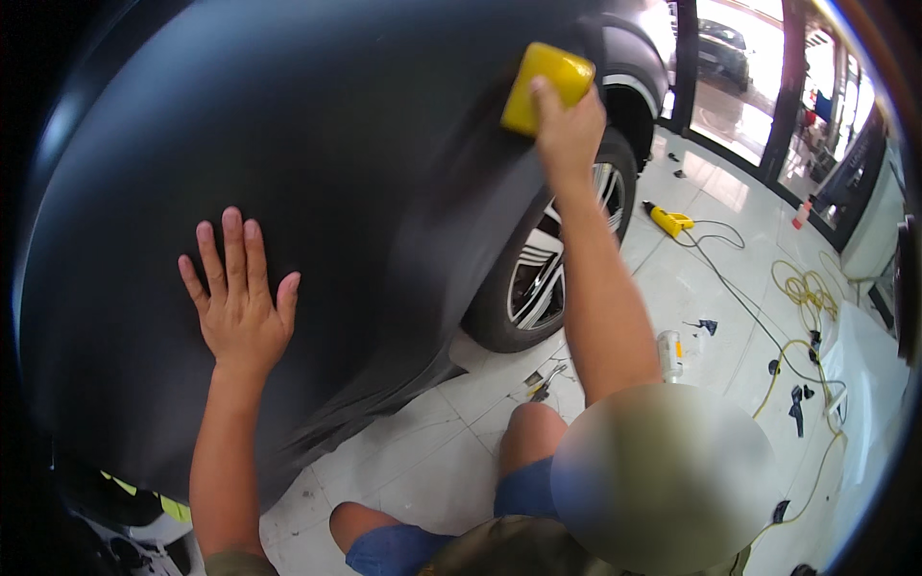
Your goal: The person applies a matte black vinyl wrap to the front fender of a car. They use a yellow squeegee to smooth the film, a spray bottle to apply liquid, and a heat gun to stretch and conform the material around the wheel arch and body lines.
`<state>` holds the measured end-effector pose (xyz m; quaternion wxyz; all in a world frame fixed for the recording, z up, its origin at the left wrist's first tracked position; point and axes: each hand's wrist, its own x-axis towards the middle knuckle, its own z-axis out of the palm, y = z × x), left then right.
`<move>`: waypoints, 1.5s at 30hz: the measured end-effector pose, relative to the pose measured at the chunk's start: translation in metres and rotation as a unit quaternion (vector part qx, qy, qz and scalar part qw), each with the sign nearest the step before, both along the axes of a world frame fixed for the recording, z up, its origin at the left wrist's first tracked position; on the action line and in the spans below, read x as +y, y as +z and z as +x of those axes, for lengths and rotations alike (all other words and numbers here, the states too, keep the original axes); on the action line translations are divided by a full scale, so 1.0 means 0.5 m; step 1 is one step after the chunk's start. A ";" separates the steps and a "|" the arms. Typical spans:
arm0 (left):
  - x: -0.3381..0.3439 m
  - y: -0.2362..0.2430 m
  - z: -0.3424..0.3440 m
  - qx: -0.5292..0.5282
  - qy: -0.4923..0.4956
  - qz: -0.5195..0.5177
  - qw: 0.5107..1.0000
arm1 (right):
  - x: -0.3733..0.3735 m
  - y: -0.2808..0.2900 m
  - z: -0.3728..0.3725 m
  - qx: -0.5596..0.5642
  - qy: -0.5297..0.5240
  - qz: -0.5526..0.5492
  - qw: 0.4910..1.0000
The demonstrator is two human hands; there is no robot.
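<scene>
A car's body panel (365,144) is covered in matte black film, with loose wrinkled folds along its lower edge. My left hand (240,288) lies flat on the film at the left, fingers spread and holding nothing. My right hand (571,130) grips a yellow squeegee (547,65) against the film near the curved wheel arch at the upper right. Below that hand is the wheel (528,278), with a black tire and spoked rim, partly hidden by my right forearm.
On the tiled floor (432,451) lie a yellow corded tool (672,219), a coiled yellow cord (802,288), a white canister (669,355), small tools (545,382) and black scraps (795,411). Glass doors (740,106) and white plastic sheeting (860,384) stand at the right.
</scene>
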<state>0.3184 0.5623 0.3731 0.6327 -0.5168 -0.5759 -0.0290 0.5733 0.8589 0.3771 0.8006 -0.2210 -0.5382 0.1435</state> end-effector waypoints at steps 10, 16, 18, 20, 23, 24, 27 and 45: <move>0.000 -0.003 -0.009 0.036 0.027 -0.012 0.999 | -0.181 -0.164 -0.085 -0.156 0.092 -0.040 0.983; 0.015 -0.008 0.001 0.037 0.014 -0.009 0.999 | 0.132 0.076 0.080 -0.008 -0.058 -0.132 0.990; 0.014 -0.011 0.002 0.035 0.014 -0.018 0.999 | 0.153 0.079 0.127 0.019 -0.037 -0.183 0.982; 0.009 -0.010 -0.005 0.047 0.024 -0.015 0.998 | 0.104 0.059 0.115 0.109 0.100 -0.157 0.976; -0.013 -0.002 -0.014 0.053 0.045 -0.015 0.997 | -0.014 -0.009 -0.010 0.027 0.133 -0.075 0.988; -0.009 0.003 -0.011 0.058 0.041 -0.014 0.997 | 0.007 0.000 -0.006 0.024 0.083 -0.076 0.993; 0.028 -0.004 0.009 0.054 0.016 -0.003 0.998 | 0.202 0.071 0.113 0.111 0.044 -0.204 0.972; -0.009 -0.018 0.002 0.058 0.052 -0.015 0.997 | 0.025 -0.032 0.141 0.065 0.248 -0.113 0.960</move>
